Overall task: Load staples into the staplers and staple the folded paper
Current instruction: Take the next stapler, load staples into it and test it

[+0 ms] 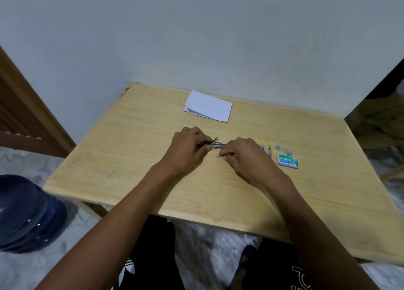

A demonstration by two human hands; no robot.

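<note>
My left hand (189,146) grips a small dark stapler (213,145) at the middle of the wooden table (135,158); its metal staple channel sticks out to the right. My right hand (242,155) pinches a short strip of staples (219,155) just below that channel. A second, yellow stapler (265,148) lies right behind my right hand, partly hidden. The folded white paper (208,106) lies at the back of the table.
A green staple box (288,160) sits to the right of my hands, with a few loose staple strips (284,148) behind it. A wall runs along the table's far edge. A dark blue round container (26,213) stands on the floor at left.
</note>
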